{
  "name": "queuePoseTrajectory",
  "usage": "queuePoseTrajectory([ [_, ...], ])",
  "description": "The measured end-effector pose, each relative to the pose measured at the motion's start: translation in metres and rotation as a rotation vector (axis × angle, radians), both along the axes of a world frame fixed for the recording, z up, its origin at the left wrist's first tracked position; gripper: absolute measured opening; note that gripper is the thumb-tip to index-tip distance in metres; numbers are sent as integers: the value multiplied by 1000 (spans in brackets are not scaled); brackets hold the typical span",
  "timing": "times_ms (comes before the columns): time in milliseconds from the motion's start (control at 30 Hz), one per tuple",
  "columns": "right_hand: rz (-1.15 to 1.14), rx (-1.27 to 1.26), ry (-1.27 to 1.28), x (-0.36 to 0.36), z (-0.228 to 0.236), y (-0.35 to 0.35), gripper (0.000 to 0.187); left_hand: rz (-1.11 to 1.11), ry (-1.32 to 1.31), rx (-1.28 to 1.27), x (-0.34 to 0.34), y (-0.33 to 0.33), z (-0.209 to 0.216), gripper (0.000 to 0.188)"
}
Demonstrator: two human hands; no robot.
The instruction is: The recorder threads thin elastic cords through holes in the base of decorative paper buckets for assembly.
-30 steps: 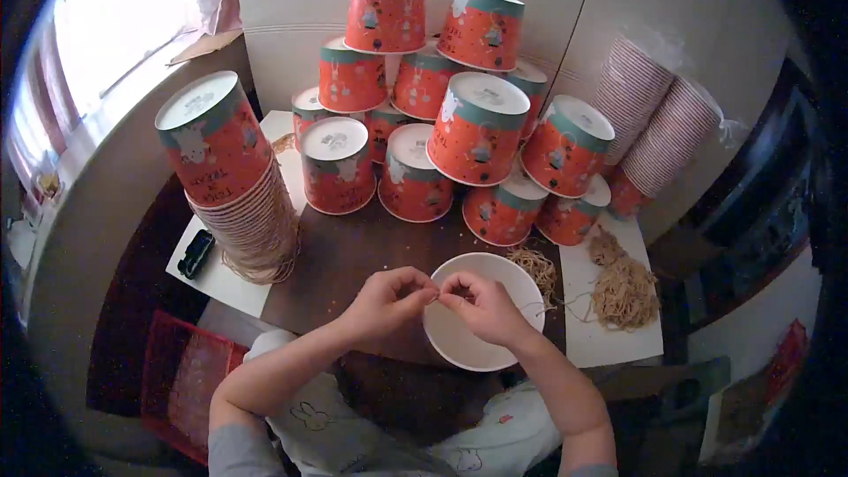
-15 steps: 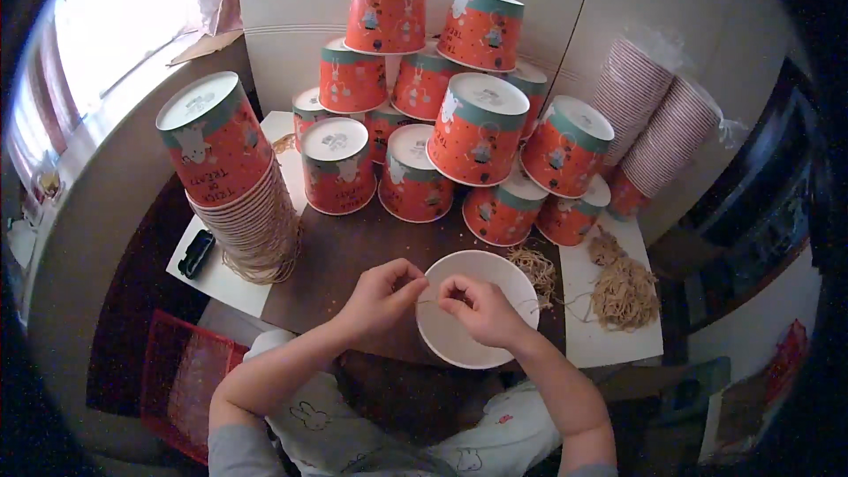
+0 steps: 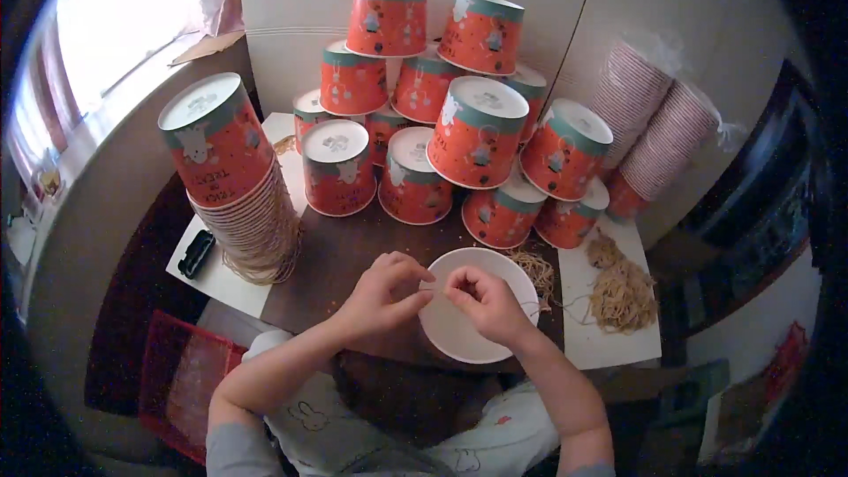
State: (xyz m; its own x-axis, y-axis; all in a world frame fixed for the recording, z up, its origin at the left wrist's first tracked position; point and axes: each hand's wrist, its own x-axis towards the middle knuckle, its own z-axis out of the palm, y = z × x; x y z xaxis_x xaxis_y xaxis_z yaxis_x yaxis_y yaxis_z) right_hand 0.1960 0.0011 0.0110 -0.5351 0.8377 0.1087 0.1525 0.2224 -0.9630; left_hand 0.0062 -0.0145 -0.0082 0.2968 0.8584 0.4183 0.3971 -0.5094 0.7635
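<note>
Over a white-lined paper bucket (image 3: 455, 336), which stands mouth up at the table's front edge, both my hands are held close together. My right hand (image 3: 490, 305) pinches a thin piece of twine between thumb and forefinger. A strand of that twine (image 3: 535, 310) shows past the bucket's right rim, toward a tangled pile of tan twine (image 3: 624, 296). My left hand (image 3: 389, 291) is just left of the right one, thumb and forefinger apart. A thin bit of twine seems to pass near its fingertips; the detail is too small to be sure.
Upside-down orange buckets (image 3: 477, 137) with green bands are piled at the back. A tall nested stack of buckets (image 3: 243, 221) stands left, beside a black object (image 3: 196, 254). Bagged stacks of buckets (image 3: 662, 137) lean at the right. A red basket (image 3: 181, 380) is low at left.
My left thumb and forefinger have parted from a near pinch. My right hand has shifted slightly to the right, its fingertips still together.
</note>
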Motion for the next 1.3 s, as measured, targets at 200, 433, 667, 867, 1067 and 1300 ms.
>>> queuePoseTrajectory([
  [200,5,7,-40,-3,0,1,7,23,-19,215,8,-5,12,14],
  [433,6,-77,157,-11,9,-1,10,7,64,283,7,-2,16,14],
  [667,-17,-285,258,-14,14,1,15,-52,77,188,1,1,20,11],
  [867,-71,-529,460,-6,26,1,16,-166,53,14,-11,12,4,12],
  [1067,50,-498,637,5,29,4,15,-289,-16,-181,-19,20,-9,12],
  [1300,24,-410,526,-1,30,2,15,-208,49,-130,-17,17,0,15],
])
